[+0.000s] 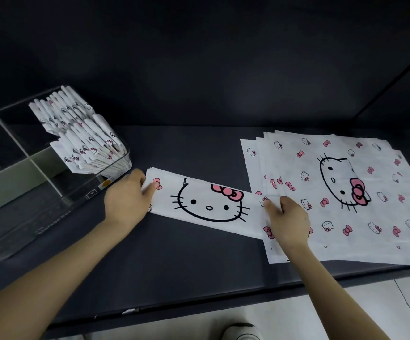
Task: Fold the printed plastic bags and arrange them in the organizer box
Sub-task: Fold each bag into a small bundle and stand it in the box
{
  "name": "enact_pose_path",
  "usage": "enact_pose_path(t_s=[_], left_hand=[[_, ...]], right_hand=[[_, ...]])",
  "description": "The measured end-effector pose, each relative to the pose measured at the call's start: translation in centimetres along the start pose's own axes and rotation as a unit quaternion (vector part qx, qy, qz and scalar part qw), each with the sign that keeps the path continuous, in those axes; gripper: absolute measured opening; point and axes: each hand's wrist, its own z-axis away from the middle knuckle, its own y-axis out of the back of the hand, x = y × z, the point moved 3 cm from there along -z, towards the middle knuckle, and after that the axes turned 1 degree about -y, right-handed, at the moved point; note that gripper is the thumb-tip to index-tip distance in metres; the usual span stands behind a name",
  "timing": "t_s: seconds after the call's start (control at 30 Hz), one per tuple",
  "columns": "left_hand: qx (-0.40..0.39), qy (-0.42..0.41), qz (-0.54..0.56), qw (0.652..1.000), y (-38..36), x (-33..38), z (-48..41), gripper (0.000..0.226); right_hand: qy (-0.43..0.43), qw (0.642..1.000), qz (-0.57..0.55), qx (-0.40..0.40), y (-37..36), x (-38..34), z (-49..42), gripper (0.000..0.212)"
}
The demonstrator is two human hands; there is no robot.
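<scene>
A white cat-print plastic bag (208, 204), folded into a strip, lies at the middle of the dark counter (174, 256). The left hand (128, 192) pinches its left end and the right hand (287, 219) its right end (overlapping the flat stack of bags (360, 197)). The clear plastic organizer box (39, 204) stands at the left edge.

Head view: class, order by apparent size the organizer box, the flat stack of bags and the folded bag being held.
Largest, unranked: flat stack of bags and organizer box; they look about equal, and the box is cropped at the left edge.
Smallest: folded bag.
</scene>
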Motion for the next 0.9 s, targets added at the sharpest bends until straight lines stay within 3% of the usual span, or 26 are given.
enact_pose_path(t_s=[0.17,0.3,0.4,0.5,0.57,0.6,0.67,0.73,0.8,0.9], left_hand=[[0.082,-0.137,-0.117,0.980,0.2,1.2,0.7,0.032],[-0.071,-0.263,-0.120,0.954,-1.7,3.5,1.9,0.055],[-0.154,-0.247,-0.118,0.950,-3.2,3.5,2.4,0.074],[-0.159,-0.240,-0.148,0.946,-4.0,3.1,2.5,0.077],[-0.166,-0.231,-0.160,0.945,-4.0,3.1,2.5,0.077],[-0.167,-0.228,-0.163,0.945,-4.0,3.2,2.5,0.078],[-0.170,-0.227,-0.167,0.944,-4.0,3.3,2.5,0.080],[-0.173,-0.223,-0.171,0.944,-4.0,3.3,2.5,0.081],[-0.173,-0.219,-0.179,0.944,-4.0,3.3,2.5,0.085],[-0.174,-0.215,-0.176,0.945,-4.0,3.3,2.5,0.091]], right_hand=[[-0.009,1.000,0.007,0.009,-0.2,-0.4,-0.2,0.049],[-0.004,1.000,0.014,0.012,-0.2,-0.2,-0.4,0.049],[-0.006,1.000,0.014,0.016,-0.5,0.1,-0.5,0.048],[-0.015,1.000,0.021,0.015,-0.7,0.3,-0.6,0.038],[-0.014,0.999,0.029,0.001,-0.5,-0.3,-0.4,0.009],[-0.011,0.998,0.058,0.007,-0.3,-0.7,0.0,0.015],[0.080,0.975,0.197,0.070,0.1,-1.9,0.6,0.044],[0.190,0.930,0.292,0.114,-0.9,-3.6,2.0,0.055],[0.285,0.913,0.288,0.054,-3.5,-5.3,3.7,0.046],[0.319,0.897,0.291,-0.096,-7.4,-6.0,5.5,0.052]])
